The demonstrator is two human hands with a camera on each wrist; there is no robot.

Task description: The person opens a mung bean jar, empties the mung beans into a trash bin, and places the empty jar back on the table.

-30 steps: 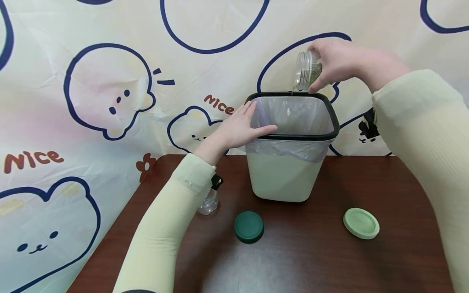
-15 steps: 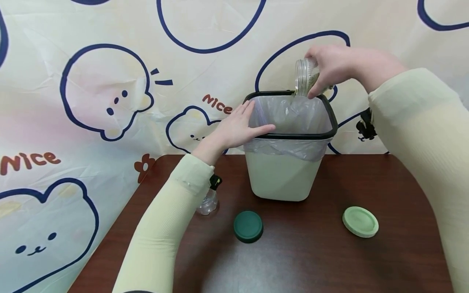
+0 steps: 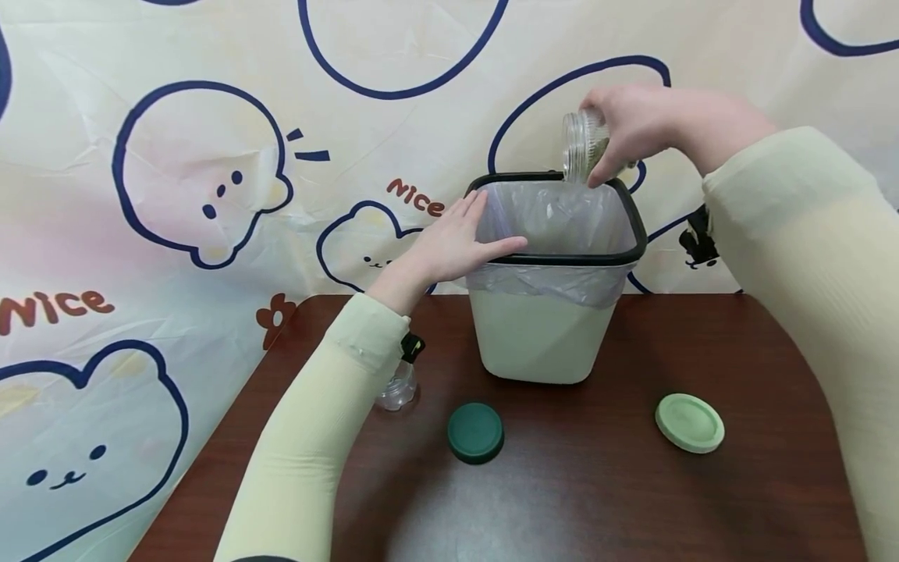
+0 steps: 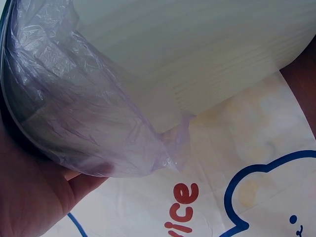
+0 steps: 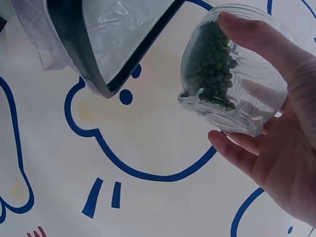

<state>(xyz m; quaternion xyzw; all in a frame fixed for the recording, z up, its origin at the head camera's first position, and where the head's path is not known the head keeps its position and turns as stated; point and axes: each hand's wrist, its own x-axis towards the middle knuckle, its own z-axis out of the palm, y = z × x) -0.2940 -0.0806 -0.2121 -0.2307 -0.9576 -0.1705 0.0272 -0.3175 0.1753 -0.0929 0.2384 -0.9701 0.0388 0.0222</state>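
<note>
In the head view my right hand grips a clear glass jar above the back rim of a trash bin. The jar lies tilted on its side, its mouth toward the bin. Small round green grains like mung beans show inside it in the right wrist view. My left hand rests on the bin's left rim, fingers and thumb extended. A translucent liner bag folds over the rim, and in the left wrist view it hides part of the left hand. Whatever lies at the bin's bottom is out of sight.
A dark green lid and a light green lid lie on the brown table. Partly behind the left forearm stands a small clear container. A cartoon-printed cloth hangs behind the table.
My right hand has lowered the jar slightly toward the bin. A few grains showed at the jar's mouth half a second ago. The left hand has stayed on the rim.
</note>
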